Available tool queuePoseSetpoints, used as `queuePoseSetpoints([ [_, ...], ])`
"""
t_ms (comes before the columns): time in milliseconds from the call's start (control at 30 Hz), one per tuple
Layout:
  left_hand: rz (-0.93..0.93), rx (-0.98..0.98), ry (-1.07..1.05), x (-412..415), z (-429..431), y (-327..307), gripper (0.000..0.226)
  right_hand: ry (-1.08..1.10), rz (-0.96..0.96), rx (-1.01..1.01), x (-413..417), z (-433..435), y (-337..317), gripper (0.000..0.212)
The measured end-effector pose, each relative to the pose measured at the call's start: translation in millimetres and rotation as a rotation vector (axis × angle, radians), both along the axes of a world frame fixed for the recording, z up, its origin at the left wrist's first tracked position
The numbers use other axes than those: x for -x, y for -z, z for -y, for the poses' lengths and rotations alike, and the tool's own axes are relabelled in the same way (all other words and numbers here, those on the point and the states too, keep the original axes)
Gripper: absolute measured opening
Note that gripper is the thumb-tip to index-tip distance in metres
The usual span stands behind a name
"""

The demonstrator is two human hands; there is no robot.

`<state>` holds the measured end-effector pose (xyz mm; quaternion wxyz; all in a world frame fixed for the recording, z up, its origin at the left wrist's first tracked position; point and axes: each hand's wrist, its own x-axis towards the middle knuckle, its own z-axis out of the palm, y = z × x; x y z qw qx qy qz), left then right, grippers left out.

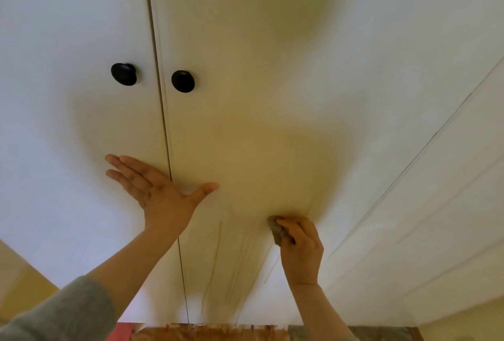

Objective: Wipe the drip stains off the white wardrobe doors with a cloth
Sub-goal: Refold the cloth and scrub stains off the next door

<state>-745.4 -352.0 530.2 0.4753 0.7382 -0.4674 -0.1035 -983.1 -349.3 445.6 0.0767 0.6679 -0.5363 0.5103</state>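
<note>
My left fingers (124,170), spread flat at centre-left of frame, brace both wardrobe doors (245,122). Drip stains (215,259) run lower centre. Right fingers (289,225) grip the cloth (275,229); press firmly, stroking downward along each streak.

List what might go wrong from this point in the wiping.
1. The cloth is bunched small in the right hand, so it may smear the drip stains below rather than lift them.
2. The left hand lies flat across the door seam and may leave prints.
</note>
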Motion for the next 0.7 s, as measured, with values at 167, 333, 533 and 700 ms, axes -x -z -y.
queuePoseSetpoints([
  [167, 0.0, 0.031, -0.01, -2, 0, 2, 0.163, 0.032, 0.286, 0.207, 8, 1, -69, 0.023],
  [333, -0.001, 0.04, -0.016, 0, 1, 3, 0.165, 0.108, 0.473, 0.286, 14, 30, -101, 0.032],
  [533, -0.002, 0.035, -0.022, -1, 1, 3, 0.165, 0.197, 0.761, -0.13, -16, 3, -22, 0.049],
  [700, -0.022, 0.058, -0.008, -2, 3, 7, 0.166, 0.214, 0.925, -0.178, -17, -14, -32, 0.036],
])
